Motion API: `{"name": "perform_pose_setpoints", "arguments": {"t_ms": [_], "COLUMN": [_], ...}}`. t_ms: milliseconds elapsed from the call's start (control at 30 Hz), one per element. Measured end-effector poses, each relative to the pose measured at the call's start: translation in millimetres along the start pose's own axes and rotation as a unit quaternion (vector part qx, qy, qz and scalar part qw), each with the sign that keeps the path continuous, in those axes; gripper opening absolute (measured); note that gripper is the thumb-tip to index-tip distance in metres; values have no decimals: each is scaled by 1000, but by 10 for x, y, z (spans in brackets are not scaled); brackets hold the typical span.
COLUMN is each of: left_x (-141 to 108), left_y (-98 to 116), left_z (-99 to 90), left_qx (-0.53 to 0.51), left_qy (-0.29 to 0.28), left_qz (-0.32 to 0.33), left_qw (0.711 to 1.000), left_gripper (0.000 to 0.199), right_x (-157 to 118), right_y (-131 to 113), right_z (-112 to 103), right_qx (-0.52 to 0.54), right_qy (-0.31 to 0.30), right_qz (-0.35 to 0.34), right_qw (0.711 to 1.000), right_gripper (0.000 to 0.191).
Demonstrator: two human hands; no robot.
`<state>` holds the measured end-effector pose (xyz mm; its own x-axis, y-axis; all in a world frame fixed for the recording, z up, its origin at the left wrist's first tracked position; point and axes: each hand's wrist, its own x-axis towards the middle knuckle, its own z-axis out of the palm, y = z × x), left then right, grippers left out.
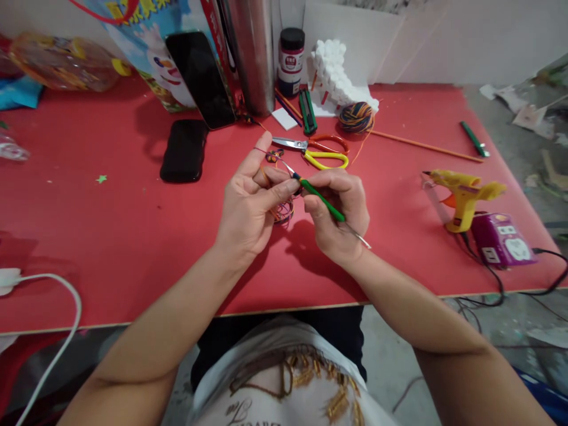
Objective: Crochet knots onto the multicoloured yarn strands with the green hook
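Observation:
Over the red table, my right hand (341, 213) grips a crochet hook (323, 201) with a green handle and metal ends. My left hand (251, 207) pinches a small piece of multicoloured yarn work at the hook's upper end, thumb against the fingers, with a strand running over the raised index finger. Loops of thin purple and orange yarn (284, 213) hang beneath the left fingers. Just beyond the hands lie scissors (326, 151) with red and yellow handles. A ball of multicoloured yarn (356, 117) rests farther back, its orange strand trailing forward.
A yellow glue gun (465, 192) stands at the right beside a purple box (503, 239). Behind are a phone (202, 80), a steel flask (255, 53), a jar (291, 62) and a green cutter (307, 111). A black case (184, 151) lies left; a white cable (73, 296) crosses the table edge.

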<state>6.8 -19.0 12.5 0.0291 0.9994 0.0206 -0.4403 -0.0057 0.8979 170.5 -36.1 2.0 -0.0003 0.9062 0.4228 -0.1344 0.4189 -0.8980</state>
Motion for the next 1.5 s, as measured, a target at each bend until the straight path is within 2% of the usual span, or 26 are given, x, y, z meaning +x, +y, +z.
{"name": "perform_pose_setpoints", "arguments": {"t_ms": [100, 233, 433, 700, 867, 1067, 1267, 1500], "left_x": [10, 30, 81, 79, 90, 113, 116, 136], "left_y": [55, 80, 77, 129, 127, 108, 101, 79], "left_z": [-25, -50, -131, -76, -102, -150, -160, -184], "left_qx": [-16, -17, 2, -17, 7, 27, 32, 41], "left_qy": [-21, -31, -39, -23, -14, -29, -24, -39], "left_qz": [-17, -2, 28, 46, 56, 77, 90, 94], "left_qw": [1000, 999, 999, 999, 998, 996, 995, 994], "left_gripper": [97, 91, 79, 73, 81, 87, 88, 97], "right_x": [24, 85, 164, 212, 223, 230, 244, 280], "right_y": [-53, -93, -114, -141, -160, -137, -135, -142], "right_z": [6, -19, -99, -157, -174, -183, -212, -252], "right_qx": [75, 135, 106, 88, 69, 91, 53, 78], "right_qy": [2, -27, -14, -18, -12, 8, -7, -18], "right_qz": [21, 37, 78, 51, 59, 67, 39, 21], "right_qw": [997, 990, 991, 995, 996, 994, 998, 997], "right_gripper": [12, 10, 26, 16, 18, 23, 16, 10]}}
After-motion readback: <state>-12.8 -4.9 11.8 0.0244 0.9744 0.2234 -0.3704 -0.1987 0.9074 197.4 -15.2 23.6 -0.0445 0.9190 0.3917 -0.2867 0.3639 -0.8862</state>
